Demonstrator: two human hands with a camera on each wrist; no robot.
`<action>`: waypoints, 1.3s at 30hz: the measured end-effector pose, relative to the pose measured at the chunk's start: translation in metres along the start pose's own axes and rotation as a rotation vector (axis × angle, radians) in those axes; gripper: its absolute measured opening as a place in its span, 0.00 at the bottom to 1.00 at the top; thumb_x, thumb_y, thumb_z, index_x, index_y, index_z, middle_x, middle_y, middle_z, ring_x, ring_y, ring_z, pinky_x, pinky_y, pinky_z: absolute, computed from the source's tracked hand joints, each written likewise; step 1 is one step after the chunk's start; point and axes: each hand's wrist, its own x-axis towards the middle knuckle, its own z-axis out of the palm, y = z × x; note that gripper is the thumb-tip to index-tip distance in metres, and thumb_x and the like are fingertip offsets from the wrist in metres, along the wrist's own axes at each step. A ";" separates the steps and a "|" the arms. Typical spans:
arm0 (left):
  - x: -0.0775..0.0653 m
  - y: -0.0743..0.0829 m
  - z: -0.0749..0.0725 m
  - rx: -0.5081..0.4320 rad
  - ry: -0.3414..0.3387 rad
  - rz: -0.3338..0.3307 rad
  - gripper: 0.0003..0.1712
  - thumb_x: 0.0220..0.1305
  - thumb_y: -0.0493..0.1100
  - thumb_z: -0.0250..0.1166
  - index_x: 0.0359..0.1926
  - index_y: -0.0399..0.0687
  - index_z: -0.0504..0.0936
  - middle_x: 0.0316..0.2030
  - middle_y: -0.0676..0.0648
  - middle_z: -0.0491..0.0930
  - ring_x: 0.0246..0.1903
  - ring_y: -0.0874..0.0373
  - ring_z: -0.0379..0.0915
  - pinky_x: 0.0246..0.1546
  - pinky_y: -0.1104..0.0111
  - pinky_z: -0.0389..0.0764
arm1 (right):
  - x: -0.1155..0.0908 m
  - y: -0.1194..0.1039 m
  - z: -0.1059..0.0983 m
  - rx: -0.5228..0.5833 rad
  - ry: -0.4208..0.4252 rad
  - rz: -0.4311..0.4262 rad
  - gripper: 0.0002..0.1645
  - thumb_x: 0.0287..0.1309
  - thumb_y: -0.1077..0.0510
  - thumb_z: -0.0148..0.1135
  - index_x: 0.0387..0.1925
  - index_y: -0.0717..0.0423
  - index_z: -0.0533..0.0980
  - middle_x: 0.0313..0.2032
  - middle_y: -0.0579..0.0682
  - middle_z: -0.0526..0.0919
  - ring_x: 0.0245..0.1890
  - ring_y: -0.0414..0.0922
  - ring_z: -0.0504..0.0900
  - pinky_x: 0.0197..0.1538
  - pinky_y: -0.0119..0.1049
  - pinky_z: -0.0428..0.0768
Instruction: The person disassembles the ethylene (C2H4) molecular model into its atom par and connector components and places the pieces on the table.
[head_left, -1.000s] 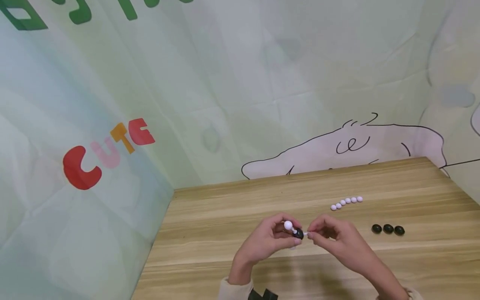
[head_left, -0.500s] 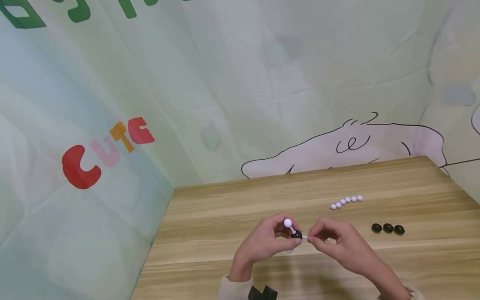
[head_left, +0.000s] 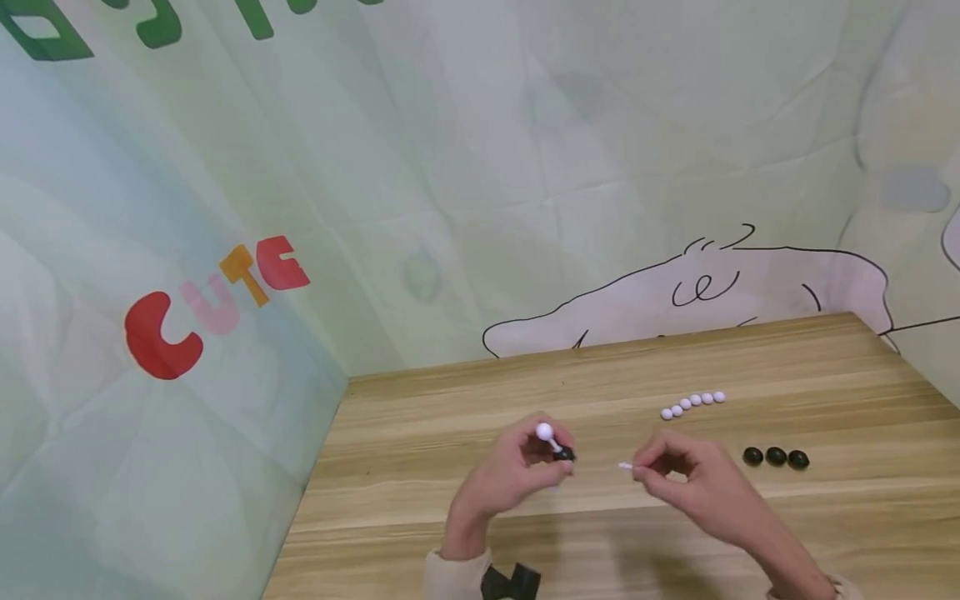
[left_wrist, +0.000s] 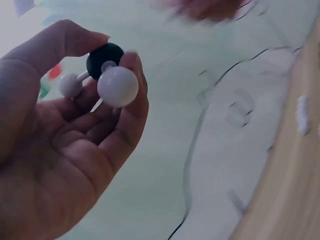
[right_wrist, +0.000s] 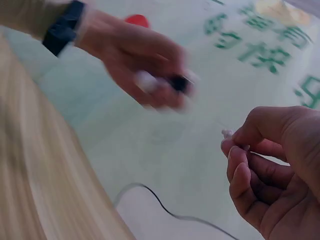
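Note:
My left hand pinches a ball-and-stick molecule model between thumb and fingertips. Its black ball bears a white ball on a short white rod. In the left wrist view, two white balls show joined to the black ball: a nearer one and a farther one. To the right, my right hand pinches a small white connector rod, its tip pointing left. That connector stands apart from the model in the right wrist view, where the left hand is blurred.
On the wooden table, several small white balls lie in a slanting row behind my right hand. Three black balls sit in a line to its right. A printed cloth backdrop rises behind the table and along its left side.
The connector, which touched or nearly touched the black ball, is now clear of it. My left hand has moved left with the model; my right hand has shifted slightly right with the connector.

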 end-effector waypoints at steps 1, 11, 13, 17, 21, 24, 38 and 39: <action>-0.004 0.000 -0.008 -0.011 0.044 0.005 0.11 0.59 0.33 0.64 0.42 0.33 0.75 0.37 0.45 0.77 0.34 0.67 0.75 0.36 0.74 0.78 | -0.002 0.002 -0.006 -0.026 0.032 0.038 0.07 0.56 0.66 0.65 0.31 0.51 0.78 0.29 0.41 0.82 0.27 0.36 0.79 0.30 0.30 0.79; -0.024 0.003 -0.037 -0.022 0.216 -0.007 0.16 0.59 0.36 0.67 0.46 0.34 0.75 0.39 0.51 0.77 0.35 0.64 0.75 0.36 0.75 0.78 | -0.004 0.045 -0.010 -0.315 0.070 0.301 0.05 0.55 0.64 0.66 0.35 0.56 0.79 0.32 0.48 0.85 0.30 0.35 0.80 0.32 0.29 0.79; -0.022 0.003 -0.032 -0.024 0.210 -0.013 0.16 0.58 0.35 0.67 0.46 0.33 0.76 0.40 0.48 0.78 0.37 0.63 0.76 0.39 0.74 0.79 | -0.004 0.056 -0.001 -0.378 0.040 0.312 0.05 0.52 0.66 0.66 0.33 0.57 0.79 0.31 0.49 0.85 0.31 0.38 0.81 0.33 0.30 0.79; -0.018 0.002 -0.025 -0.025 0.187 0.000 0.16 0.60 0.36 0.66 0.47 0.33 0.78 0.43 0.38 0.80 0.40 0.63 0.78 0.41 0.73 0.80 | -0.006 0.075 0.015 -0.478 -0.038 0.331 0.06 0.49 0.67 0.67 0.27 0.55 0.77 0.26 0.45 0.82 0.27 0.39 0.77 0.29 0.31 0.75; -0.016 0.000 -0.018 -0.006 0.157 0.015 0.15 0.62 0.37 0.65 0.48 0.34 0.78 0.44 0.32 0.79 0.40 0.63 0.78 0.42 0.72 0.80 | -0.008 0.086 0.026 -0.528 -0.076 0.369 0.08 0.49 0.65 0.68 0.24 0.52 0.77 0.23 0.42 0.77 0.25 0.38 0.70 0.28 0.32 0.70; -0.014 0.000 -0.014 0.010 0.143 0.015 0.14 0.62 0.36 0.64 0.48 0.35 0.78 0.44 0.31 0.79 0.39 0.62 0.79 0.42 0.71 0.81 | -0.009 0.091 0.031 -0.544 -0.063 0.376 0.09 0.48 0.65 0.69 0.23 0.52 0.76 0.21 0.42 0.76 0.23 0.38 0.70 0.27 0.32 0.71; -0.005 -0.001 0.003 -0.037 0.136 -0.076 0.13 0.59 0.35 0.67 0.45 0.37 0.77 0.38 0.41 0.78 0.34 0.67 0.74 0.36 0.76 0.77 | -0.008 0.093 0.035 -0.594 -0.028 0.352 0.12 0.48 0.67 0.68 0.24 0.52 0.72 0.19 0.42 0.71 0.21 0.38 0.68 0.24 0.31 0.67; -0.005 -0.001 0.004 -0.025 0.138 -0.068 0.13 0.59 0.35 0.66 0.45 0.37 0.78 0.38 0.40 0.79 0.34 0.67 0.74 0.35 0.76 0.77 | -0.008 0.094 0.035 -0.597 -0.028 0.354 0.13 0.48 0.67 0.68 0.24 0.52 0.71 0.19 0.42 0.71 0.21 0.38 0.68 0.24 0.31 0.66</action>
